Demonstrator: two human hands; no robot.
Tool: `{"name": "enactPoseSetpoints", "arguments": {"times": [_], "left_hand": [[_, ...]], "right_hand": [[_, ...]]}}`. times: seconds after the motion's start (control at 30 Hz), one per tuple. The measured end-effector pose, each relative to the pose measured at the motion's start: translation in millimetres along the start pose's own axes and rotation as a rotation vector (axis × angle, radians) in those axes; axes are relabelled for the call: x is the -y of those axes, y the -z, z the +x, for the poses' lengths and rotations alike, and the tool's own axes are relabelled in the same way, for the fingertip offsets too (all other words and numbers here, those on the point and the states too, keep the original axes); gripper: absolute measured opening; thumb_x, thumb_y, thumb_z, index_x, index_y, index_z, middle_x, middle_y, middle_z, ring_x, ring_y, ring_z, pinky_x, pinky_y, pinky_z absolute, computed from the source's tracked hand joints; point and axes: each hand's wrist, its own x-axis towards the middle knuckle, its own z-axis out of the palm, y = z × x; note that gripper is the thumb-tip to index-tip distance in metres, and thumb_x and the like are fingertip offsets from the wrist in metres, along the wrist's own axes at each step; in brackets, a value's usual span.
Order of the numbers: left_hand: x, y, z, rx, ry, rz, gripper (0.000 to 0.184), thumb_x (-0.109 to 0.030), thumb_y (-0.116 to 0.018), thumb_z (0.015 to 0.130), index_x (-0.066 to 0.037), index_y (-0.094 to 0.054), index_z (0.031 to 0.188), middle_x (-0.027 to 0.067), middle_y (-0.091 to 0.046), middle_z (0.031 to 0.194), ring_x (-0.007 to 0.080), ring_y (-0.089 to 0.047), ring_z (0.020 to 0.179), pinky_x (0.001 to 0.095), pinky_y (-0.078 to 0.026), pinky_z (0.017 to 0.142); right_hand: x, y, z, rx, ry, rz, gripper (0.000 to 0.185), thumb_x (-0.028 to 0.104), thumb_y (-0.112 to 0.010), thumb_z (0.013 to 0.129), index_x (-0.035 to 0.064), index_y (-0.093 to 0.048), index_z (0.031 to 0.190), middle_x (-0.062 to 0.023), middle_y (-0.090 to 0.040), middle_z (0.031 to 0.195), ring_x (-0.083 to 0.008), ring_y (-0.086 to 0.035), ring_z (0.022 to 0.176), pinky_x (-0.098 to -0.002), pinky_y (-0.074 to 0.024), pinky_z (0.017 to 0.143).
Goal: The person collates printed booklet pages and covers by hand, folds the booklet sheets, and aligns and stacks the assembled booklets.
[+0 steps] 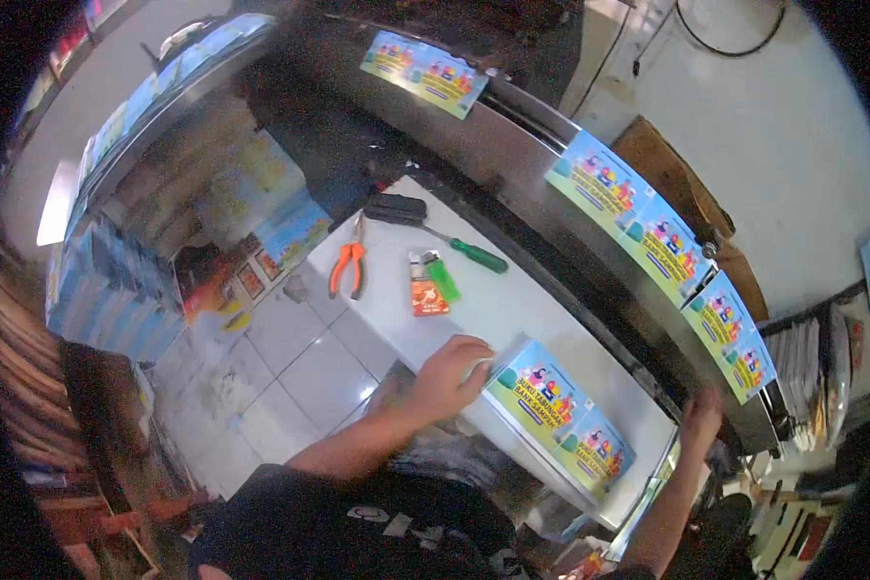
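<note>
A stack of printed booklet covers (558, 418), blue and green with cartoon figures, lies on the white table (387, 309). At its left end is my left hand (454, 372), thumb and fingers apart around the near corner, touching or almost touching it. Beyond the stack, my right hand (703, 422) is at the lower edge of a long dark metal machine (512, 155). Its fingers are blurred, and I cannot make out anything in them. Printed sheets (638, 217) of the same design lie along the machine's top, with another sheet (425, 72) further up.
Orange-handled pliers (348, 266), a green screwdriver (474, 253), a black brush-like block (396, 208), a red cigarette pack (429, 295) and a green lighter (444, 280) lie on the table. Tall paper stacks (116, 290) stand at left; brown cardboard (672, 174) lies behind the machine.
</note>
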Motion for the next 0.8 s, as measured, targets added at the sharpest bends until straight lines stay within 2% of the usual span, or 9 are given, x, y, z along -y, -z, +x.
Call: {"name": "enactPoseSetpoints", "arguments": {"times": [0.1,0.17,0.2,0.27,0.37,0.43,0.7,0.77,0.8], "left_hand": [[1,-3,0,-0.011,0.005,-0.005,0.019,-0.010,-0.061,0.085,-0.001,-0.064,0.102,0.0167,-0.061,0.107,0.0327,-0.061,0.100,0.0385,-0.049,0.089],[3,-2,-1,-0.011,0.005,-0.001,0.019,-0.010,-0.061,0.085,-0.001,-0.064,0.102,0.0167,-0.061,0.107,0.0327,-0.061,0.100,0.0385,-0.049,0.089],[4,-2,-1,-0.004,0.002,-0.017,0.020,-0.008,-0.062,0.085,-0.001,-0.064,0.103,0.0173,-0.062,0.108,0.0326,-0.061,0.101,0.0390,-0.049,0.090],[5,-1,0,-0.002,0.006,-0.027,0.020,-0.006,-0.062,0.084,-0.001,-0.064,0.104,0.0179,-0.063,0.108,0.0325,-0.061,0.102,0.0395,-0.050,0.090],[2,-1,0,-0.019,0.002,-0.055,0.020,-0.007,-0.062,0.085,-0.001,-0.064,0.104,0.0172,-0.063,0.107,0.0323,-0.061,0.101,0.0393,-0.049,0.090],[-1,-2,3,-0.053,-0.047,-0.013,0.017,-0.009,-0.061,0.085,-0.001,-0.063,0.101,0.0167,-0.063,0.104,0.0327,-0.062,0.096,0.0383,-0.051,0.085],[0,-3,1,-0.077,-0.028,-0.006,0.016,-0.009,-0.062,0.085,-0.002,-0.064,0.100,0.0159,-0.063,0.101,0.0316,-0.063,0.096,0.0377,-0.051,0.084],[2,-3,1,-0.078,-0.031,-0.013,0.016,-0.009,-0.062,0.086,-0.002,-0.064,0.100,0.0157,-0.063,0.101,0.0313,-0.063,0.095,0.0373,-0.051,0.084],[3,-4,0,-0.082,-0.033,-0.017,0.015,-0.009,-0.062,0.086,-0.002,-0.064,0.099,0.0158,-0.063,0.102,0.0313,-0.063,0.095,0.0369,-0.051,0.084]], "right_hand": [[108,35,-59,0.104,0.218,0.458,0.049,0.021,-0.073,0.076,0.0026,-0.060,0.120,-0.0189,-0.060,0.124,-0.0365,-0.056,0.116,-0.0431,-0.0428,0.101],[153,51,-95,0.284,0.470,0.334,0.060,0.035,-0.073,0.077,0.0021,-0.057,0.125,-0.0201,-0.048,0.139,-0.0366,-0.047,0.127,-0.0432,-0.0381,0.106],[162,42,-110,0.320,0.565,0.220,0.063,0.042,-0.073,0.077,0.0022,-0.058,0.123,-0.0210,-0.048,0.138,-0.0370,-0.047,0.127,-0.0441,-0.0383,0.106],[166,42,-128,0.265,0.552,0.313,0.068,0.046,-0.073,0.075,0.0017,-0.057,0.124,-0.0206,-0.049,0.138,-0.0354,-0.048,0.126,-0.0441,-0.0423,0.103],[162,37,-130,0.276,0.532,0.343,0.075,0.042,-0.078,0.071,0.0021,-0.052,0.128,-0.0203,-0.053,0.132,-0.0360,-0.053,0.120,-0.0442,-0.0448,0.099],[161,40,-126,0.290,0.530,0.338,0.076,0.042,-0.079,0.069,0.0017,-0.052,0.128,-0.0203,-0.054,0.131,-0.0357,-0.054,0.119,-0.0440,-0.0453,0.099],[168,57,-112,0.355,0.543,0.311,0.082,0.041,-0.083,0.063,0.0004,-0.053,0.128,-0.0200,-0.056,0.128,-0.0347,-0.057,0.116,-0.0440,-0.0474,0.096],[167,69,-104,0.346,0.601,0.401,0.065,0.033,-0.080,0.070,0.0022,-0.058,0.123,-0.0184,-0.063,0.120,-0.0350,-0.061,0.108,-0.0430,-0.0477,0.096],[165,74,-100,0.345,0.600,0.402,0.065,0.033,-0.080,0.070,0.0022,-0.058,0.123,-0.0184,-0.063,0.120,-0.0350,-0.061,0.108,-0.0430,-0.0477,0.096]]}}
